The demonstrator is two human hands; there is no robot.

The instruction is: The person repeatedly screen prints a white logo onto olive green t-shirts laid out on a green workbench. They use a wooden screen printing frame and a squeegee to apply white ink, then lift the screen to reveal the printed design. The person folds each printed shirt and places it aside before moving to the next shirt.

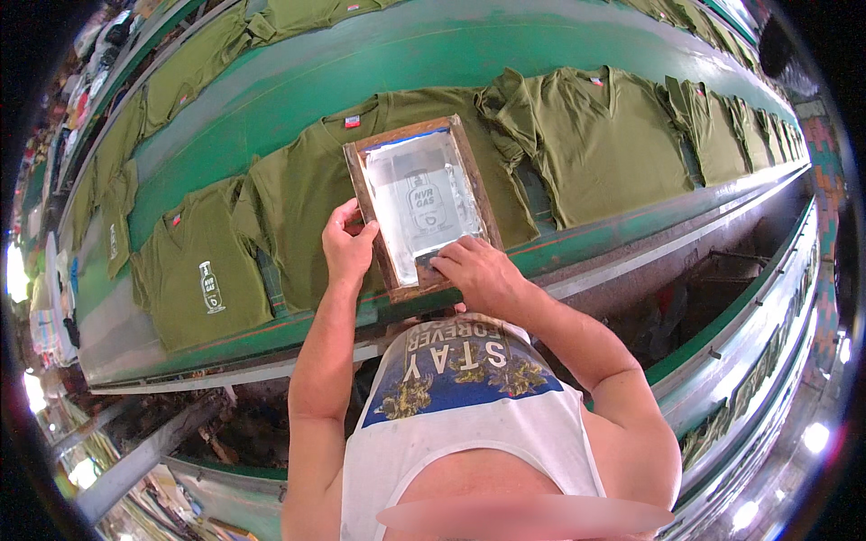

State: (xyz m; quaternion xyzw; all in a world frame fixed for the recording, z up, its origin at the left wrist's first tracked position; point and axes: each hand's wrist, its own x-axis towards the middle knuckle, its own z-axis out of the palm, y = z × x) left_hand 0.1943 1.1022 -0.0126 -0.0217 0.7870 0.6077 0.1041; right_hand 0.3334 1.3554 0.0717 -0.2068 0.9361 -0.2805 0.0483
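A wooden-framed printing screen (475, 185) lies on an olive-green T-shirt (298, 194) in front of me. Its pale mesh carries a bottle-shaped design, with white ink around the inner edges. My left hand (349, 243) is closed on the frame's left side, thumb on top. At the near end of the screen, my right hand (483, 273) grips a small dark squeegee (431, 270), its fingers covering much of it. The T-shirt's middle is hidden under the screen. To the left, another olive T-shirt (171, 270) bears a white bottle print.
The long green table (262, 108) curves across the view. More olive T-shirts (613, 135) lie along its near edge to the right, and others (194, 77) along the far side. A metal rail (613, 270) runs below the near edge. Another green table stands at lower right.
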